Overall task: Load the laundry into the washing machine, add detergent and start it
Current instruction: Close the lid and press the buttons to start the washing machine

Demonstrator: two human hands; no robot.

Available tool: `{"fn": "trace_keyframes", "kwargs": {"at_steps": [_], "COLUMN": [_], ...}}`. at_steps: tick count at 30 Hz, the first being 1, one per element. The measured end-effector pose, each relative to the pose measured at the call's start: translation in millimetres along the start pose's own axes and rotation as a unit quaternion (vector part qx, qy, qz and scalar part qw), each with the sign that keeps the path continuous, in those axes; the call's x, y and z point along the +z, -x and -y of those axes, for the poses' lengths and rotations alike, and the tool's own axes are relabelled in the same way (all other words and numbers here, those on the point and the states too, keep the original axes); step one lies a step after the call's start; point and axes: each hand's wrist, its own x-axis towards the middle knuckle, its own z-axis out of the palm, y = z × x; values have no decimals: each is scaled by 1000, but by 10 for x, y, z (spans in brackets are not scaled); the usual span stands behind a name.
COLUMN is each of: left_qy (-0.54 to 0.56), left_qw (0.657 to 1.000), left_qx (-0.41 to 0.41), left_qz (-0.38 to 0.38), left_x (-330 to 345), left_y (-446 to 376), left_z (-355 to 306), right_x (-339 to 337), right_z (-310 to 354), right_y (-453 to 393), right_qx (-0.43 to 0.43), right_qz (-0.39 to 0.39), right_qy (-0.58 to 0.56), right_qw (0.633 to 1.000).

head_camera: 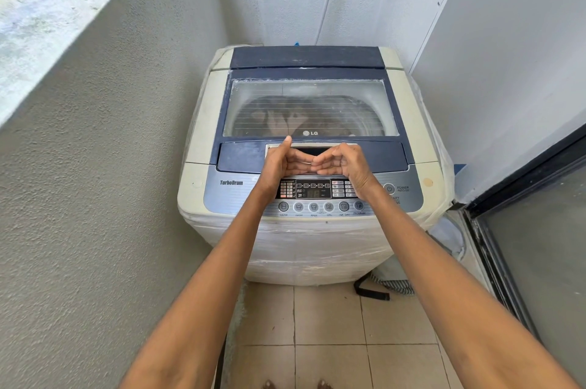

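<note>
Washing machine (312, 147): cream body, blue lid shut, laundry (285, 117) inside

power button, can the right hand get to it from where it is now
Probably yes. The power button sits uncovered on the control panel, just beside the right hand, which holds nothing, and nothing lies between them.
</note>
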Motion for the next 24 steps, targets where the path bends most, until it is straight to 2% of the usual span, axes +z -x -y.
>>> {"fn": "trace_keyframes", "kwargs": {"at_steps": [24], "left_qy": [-6], "left_qw": [1000], "left_qx": [-5], "left_qz": [-6], "left_x": [-3], "left_y": [-11], "left_z": [15], "right_x": [-2], "right_z": [-21], "right_y": [-8], "right_qx": [-7], "right_qz": [8], "right_qy": [-10], "right_qw": [1000]}}
